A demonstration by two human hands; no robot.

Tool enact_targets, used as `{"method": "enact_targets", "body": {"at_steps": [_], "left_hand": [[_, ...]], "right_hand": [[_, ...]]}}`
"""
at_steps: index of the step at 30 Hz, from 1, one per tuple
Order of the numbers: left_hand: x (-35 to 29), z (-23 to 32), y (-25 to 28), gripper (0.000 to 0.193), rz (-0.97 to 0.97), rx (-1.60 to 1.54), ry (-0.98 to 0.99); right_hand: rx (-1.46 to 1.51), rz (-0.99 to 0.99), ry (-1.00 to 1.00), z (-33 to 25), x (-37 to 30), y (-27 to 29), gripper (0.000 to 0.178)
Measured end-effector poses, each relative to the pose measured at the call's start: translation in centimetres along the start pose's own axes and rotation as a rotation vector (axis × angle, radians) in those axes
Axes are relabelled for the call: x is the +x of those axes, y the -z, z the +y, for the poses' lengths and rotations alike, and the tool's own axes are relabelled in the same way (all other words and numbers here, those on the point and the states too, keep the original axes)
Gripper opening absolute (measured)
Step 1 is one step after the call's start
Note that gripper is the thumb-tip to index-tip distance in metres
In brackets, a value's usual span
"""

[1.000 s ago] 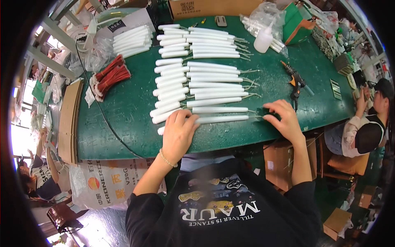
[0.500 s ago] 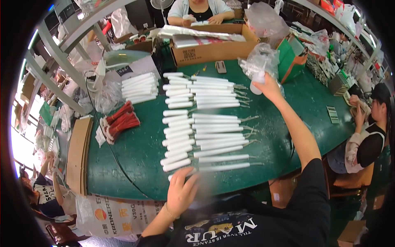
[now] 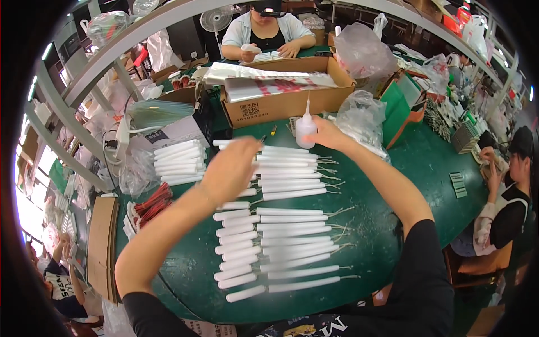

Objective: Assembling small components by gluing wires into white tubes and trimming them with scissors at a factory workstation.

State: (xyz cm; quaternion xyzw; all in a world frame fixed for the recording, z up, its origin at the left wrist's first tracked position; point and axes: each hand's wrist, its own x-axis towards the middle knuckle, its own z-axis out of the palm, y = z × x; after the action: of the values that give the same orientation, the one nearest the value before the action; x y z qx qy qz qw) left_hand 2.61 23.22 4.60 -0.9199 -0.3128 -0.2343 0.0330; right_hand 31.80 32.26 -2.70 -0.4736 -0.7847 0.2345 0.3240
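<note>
My right hand (image 3: 331,135) is closed around a white squeeze bottle (image 3: 304,130) with a thin pointed nozzle, held upright beyond the far end of the tube rows. My left hand (image 3: 231,171) is over the far end of the left column, smeared by motion, so its fingers cannot be read. Short white tubes (image 3: 238,251) form that left column. Beside them lie longer white tubes (image 3: 296,241), with thin pale wires coming out of their right ends. Some far tubes are hidden under my left hand.
More white tubes (image 3: 178,161) are piled at the left, near red wire bundles (image 3: 152,203). A cardboard box (image 3: 281,106) with plastic sheets stands at the back, clear bags (image 3: 362,121) to its right. Cardboard sheets (image 3: 101,247) lean at the left edge. Other people sit around the table.
My left hand has moved from the near end of the left column to its far end. My right hand has carried the bottle leftward, toward the box. The view has shifted too.
</note>
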Motion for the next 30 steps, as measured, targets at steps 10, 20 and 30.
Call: {"method": "enact_targets", "body": {"at_steps": [10, 20, 30], "left_hand": [[12.0, -11.6, -7.7, 0.028, 0.13, 0.405, 0.143], [11.9, -14.1, -8.1, 0.017, 0.058, 0.431, 0.034], [15.5, -13.3, -6.1, 0.023, -0.007, -0.026, 0.17]], "right_hand": [[-0.79, 0.27, 0.115, 3.7, 5.6, 10.5, 0.026], [-0.771, -0.06, -0.002, 4.1, 6.5, 10.8, 0.025], [-0.369, -0.22, -0.343, 3.3, 8.1, 12.6, 0.061]]}}
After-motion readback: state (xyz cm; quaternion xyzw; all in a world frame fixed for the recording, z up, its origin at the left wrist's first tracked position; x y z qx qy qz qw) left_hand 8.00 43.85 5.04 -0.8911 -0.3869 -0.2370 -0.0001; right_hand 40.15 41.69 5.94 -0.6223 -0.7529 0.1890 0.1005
